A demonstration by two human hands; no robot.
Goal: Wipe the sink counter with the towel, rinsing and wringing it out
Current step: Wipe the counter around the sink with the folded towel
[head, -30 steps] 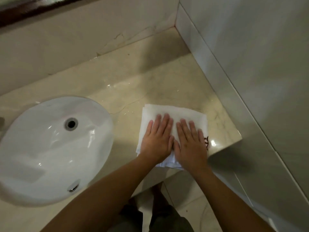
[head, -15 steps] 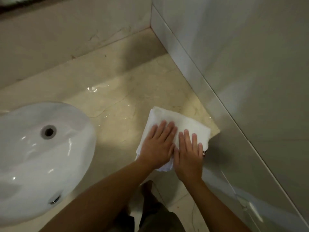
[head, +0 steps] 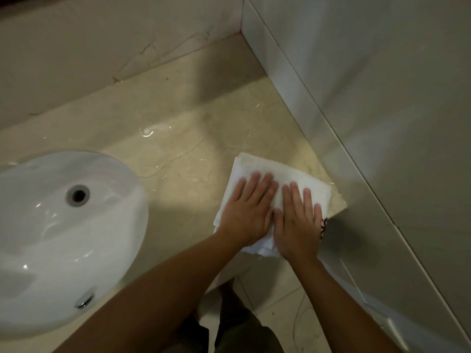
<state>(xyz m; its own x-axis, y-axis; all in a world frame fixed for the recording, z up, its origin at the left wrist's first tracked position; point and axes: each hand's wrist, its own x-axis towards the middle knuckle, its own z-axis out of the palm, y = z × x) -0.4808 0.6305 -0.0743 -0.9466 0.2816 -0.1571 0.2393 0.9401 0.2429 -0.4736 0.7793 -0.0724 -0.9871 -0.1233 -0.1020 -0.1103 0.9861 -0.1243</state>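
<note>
2 flat hands, my left hand (head: 246,215) and right hand (head: 297,226), fingers straight, gripping nothing, pressed the folded white cloth towel (head: 265,171) onto the beige marble counter's (head: 178,128) front right corner, beside the white oval basin (head: 51,238).

A beige marble back wall (head: 76,52) runs along the far side, veined with a thin crack that climbs from its base. On the right, a wall (head: 382,85) of large pale glossy tiles meets it in the far corner; a narrow tile band runs along its lower part. Light falls unevenly: a soft bright patch sits on the right wall, while the far corner lies in shadow. Below, near the bottom edge, the tiled floor (head: 280,296) shows in cream stone with grout lines and a faint curved vein.
</note>
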